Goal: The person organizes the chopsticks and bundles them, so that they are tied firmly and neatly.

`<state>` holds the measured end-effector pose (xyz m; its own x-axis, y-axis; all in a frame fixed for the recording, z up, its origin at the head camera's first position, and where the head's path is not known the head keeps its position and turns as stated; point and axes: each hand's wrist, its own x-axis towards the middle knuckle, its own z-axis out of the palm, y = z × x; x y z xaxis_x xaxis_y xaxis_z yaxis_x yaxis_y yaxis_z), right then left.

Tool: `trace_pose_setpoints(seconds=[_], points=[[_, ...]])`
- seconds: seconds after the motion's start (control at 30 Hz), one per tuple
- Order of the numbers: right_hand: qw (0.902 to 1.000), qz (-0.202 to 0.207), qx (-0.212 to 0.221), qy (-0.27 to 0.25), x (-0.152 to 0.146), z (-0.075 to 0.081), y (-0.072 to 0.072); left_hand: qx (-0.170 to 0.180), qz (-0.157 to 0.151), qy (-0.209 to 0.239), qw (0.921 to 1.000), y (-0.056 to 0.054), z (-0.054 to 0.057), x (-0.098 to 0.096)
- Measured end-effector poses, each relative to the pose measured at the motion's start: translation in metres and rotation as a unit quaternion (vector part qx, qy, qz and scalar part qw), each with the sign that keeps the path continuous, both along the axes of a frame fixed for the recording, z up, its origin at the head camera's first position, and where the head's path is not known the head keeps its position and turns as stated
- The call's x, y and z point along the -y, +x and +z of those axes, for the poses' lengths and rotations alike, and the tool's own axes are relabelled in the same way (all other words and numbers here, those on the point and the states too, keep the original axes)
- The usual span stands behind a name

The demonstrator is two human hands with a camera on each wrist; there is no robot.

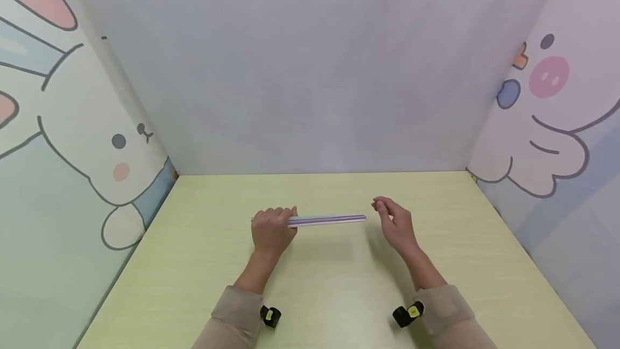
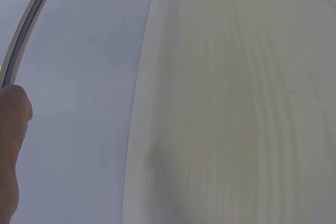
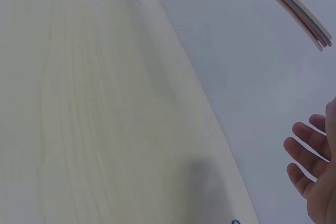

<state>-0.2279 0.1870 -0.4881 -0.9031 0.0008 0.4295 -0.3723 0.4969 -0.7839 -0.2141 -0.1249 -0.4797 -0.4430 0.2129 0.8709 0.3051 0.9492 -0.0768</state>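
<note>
A bundle of thin, straight sticks (image 1: 329,220) in white, lilac and purple is held sideways above the table. My left hand (image 1: 273,230) grips it near its left end, fingers wrapped around, and most of its length juts out to the right. Just past the bundle's free end is my right hand (image 1: 396,225), holding nothing, its fingers loosely bent. The right wrist view shows that hand (image 3: 321,177) with fingers spread, apart from the ends of the sticks (image 3: 302,11). In the left wrist view the sticks (image 2: 26,30) rise from the left hand's thumb (image 2: 13,108).
The pale yellow wood-grain table (image 1: 329,284) reaches back to a plain grey wall (image 1: 315,79). Side panels carry a cartoon rabbit (image 1: 87,123) on the left and a cartoon pig (image 1: 562,101) on the right. Black wrist cameras (image 1: 270,316) are worn by the sleeve cuffs.
</note>
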Motion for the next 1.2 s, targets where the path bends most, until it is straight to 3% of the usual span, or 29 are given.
trace_pose_setpoints(seconds=[0.3, 0.47, 0.67, 0.9, 1.2], points=[[0.9916, -0.053, 0.041, 0.111, -0.02, -0.014, -0.001, 0.011, 0.002, -0.005, 0.9999, 0.002, -0.002, -0.002], [0.9795, -0.069, 0.092, 0.166, -0.027, -0.019, 0.001, 0.014, 0.002, -0.004, 0.9999, 0.003, -0.004, -0.001], [0.9635, -0.097, 0.114, 0.222, -0.035, -0.028, 0.001, 0.029, 0.003, -0.006, 0.9996, 0.005, -0.003, -0.001], [0.948, -0.124, 0.141, 0.257, -0.045, -0.028, 0.001, 0.035, 0.003, -0.008, 0.9994, 0.007, -0.003, -0.002], [0.9473, -0.118, 0.162, 0.25, -0.055, -0.028, -0.004, 0.041, 0.003, -0.013, 0.9991, 0.007, -0.004, -0.003]])
